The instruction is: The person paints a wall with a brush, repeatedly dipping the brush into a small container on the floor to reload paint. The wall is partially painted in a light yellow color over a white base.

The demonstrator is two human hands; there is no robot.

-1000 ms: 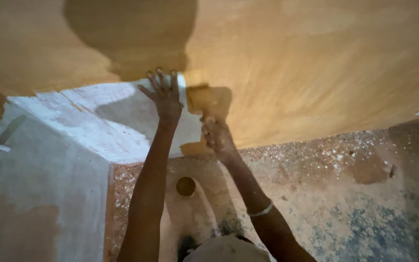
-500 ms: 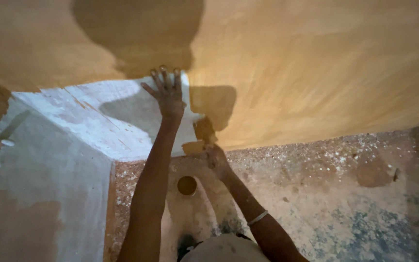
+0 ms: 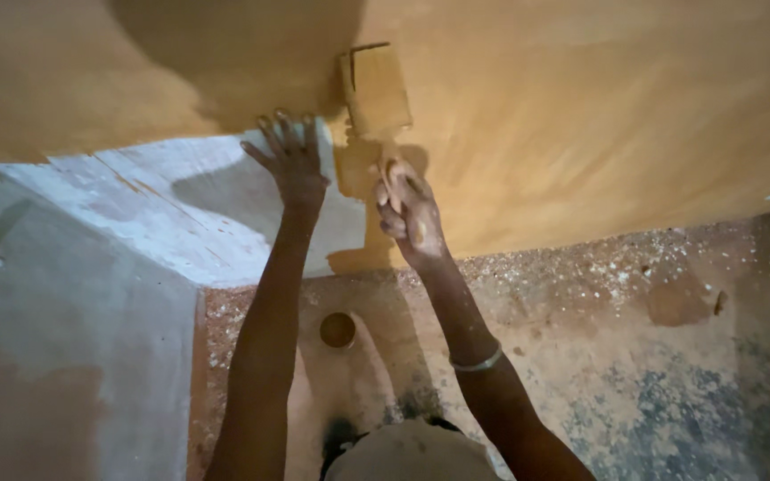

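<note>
Step in hand, as I judge it: spreading ochre-yellow coating over a wall, with the work at the boundary between the coated area and the bare patch.

Landmark: the white patch, an uncoated area of wall in the left half of the view.

- Ochre wall: covers everything above and to the right of the white patch. Sheen uneven, streaks visible.
- Paint pad: flat rectangular applicator, same ochre colour, lying flat against the wall just above the upper right corner of the white patch. Its short handle runs down toward the right hand.
- Right hand: fingers curled tight around the handle, a closed fist grip, just beside the right edge of the white patch. Thin bangle on that wrist.
- Left hand: fingers spread and flat against the wall, fingertips at the top edge of the white patch where ochre begins. Holds nothing; it looks to be bracing.
- Small round tin: on the speckled floor, below the white patch, between the two forearms.

Next move, in my judgement: the pad needs drawing over the white patch, so the bracing hand must shift clear; even pressure would help avoid streaks at the join.
</note>
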